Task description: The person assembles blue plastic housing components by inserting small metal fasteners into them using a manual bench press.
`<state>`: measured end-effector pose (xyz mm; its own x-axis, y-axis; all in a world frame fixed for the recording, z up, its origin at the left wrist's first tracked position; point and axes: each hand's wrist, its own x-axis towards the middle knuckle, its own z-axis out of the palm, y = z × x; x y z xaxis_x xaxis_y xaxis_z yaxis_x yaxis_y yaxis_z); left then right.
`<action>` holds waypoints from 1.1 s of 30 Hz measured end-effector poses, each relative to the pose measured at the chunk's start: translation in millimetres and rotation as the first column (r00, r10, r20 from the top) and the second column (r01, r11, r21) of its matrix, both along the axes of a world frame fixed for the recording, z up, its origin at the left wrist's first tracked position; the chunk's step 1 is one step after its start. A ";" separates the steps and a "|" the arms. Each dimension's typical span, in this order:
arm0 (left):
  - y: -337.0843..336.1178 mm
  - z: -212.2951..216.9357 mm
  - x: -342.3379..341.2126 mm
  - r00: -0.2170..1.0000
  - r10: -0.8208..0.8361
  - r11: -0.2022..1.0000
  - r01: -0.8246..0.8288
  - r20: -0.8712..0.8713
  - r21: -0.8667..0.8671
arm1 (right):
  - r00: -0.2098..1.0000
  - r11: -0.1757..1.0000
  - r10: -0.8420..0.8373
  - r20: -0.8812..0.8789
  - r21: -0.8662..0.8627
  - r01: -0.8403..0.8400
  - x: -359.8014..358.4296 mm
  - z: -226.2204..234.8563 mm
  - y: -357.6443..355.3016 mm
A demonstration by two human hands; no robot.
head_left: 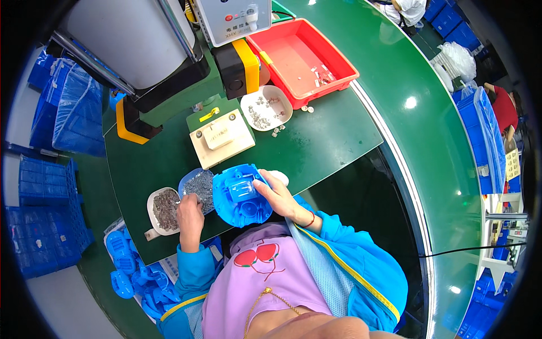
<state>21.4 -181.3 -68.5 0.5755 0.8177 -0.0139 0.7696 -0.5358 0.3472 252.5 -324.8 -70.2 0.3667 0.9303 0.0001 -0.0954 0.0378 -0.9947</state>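
Housing (224, 203) of bright blue plastic, its hollow side up with a clear piece inside, is clamped at its right edge in a worker's right hand (280, 198), thumb over the rim, above the near edge of a dark green tabletop (316, 144). The left hand (190, 217) has its fingertips drawn together at the near left side of a blue bowl (183, 182) of small grey parts; whether they pinch one cannot be told. Just left of that hand is a white tray (151, 210) of brownish pieces, and farther left and nearer the body, below the tabletop, lies a pile of blue plastic parts (124, 254). A white object (280, 177), partly hidden, shows just beyond the right hand.

Ahead of both hands, a cream block (223, 138) is set at the foot of a green-framed machine (210, 87). Beyond the right hand are a white bowl (288, 109) of small metal parts, with a few loose beside it, and a larger red tray (282, 48) with a few pieces in its far right corner.

Well right of the right hand, a metal rail (402, 161) edges a long green surface (389, 73). Across the room, blue crates (42, 226) stand far left, while blue bins (480, 138) and a person in red (501, 107) are far right.
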 end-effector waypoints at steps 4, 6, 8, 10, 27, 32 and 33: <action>2.6 -3.6 -1.0 0.999 -0.028 1.000 0.028 0.044 -0.002 | 0.997 0.999 0.016 0.074 -0.038 -0.013 0.2 4.0 -1.5; 1.4 -3.3 0.1 0.999 0.005 1.000 -0.006 0.040 0.022 | 0.998 1.000 0.004 0.064 -0.030 -0.003 -0.3 4.0 -1.7; -0.4 -1.3 1.0 0.999 0.016 0.999 -0.018 0.041 0.044 | 0.999 1.000 -0.001 0.053 -0.021 0.002 -0.8 3.5 -1.4; -2.2 0.0 4.4 0.999 0.019 0.998 -0.022 0.043 0.063 | 1.000 1.000 -0.002 0.028 -0.013 0.002 -0.1 -0.2 -1.4; -4.4 -1.6 5.1 0.961 -0.057 0.996 0.034 0.272 0.088 | 0.999 1.000 0.013 0.044 -0.029 -0.011 -2.0 -6.9 0.5; -4.3 2.5 5.8 0.958 -0.146 0.983 0.112 0.248 0.144 | 0.998 0.999 0.015 0.057 -0.037 -0.012 -3.2 -4.1 0.9; -5.7 5.4 6.5 0.964 -0.158 0.974 0.117 0.212 0.195 | 0.999 0.999 0.019 0.044 -0.035 -0.017 -3.4 -5.9 0.5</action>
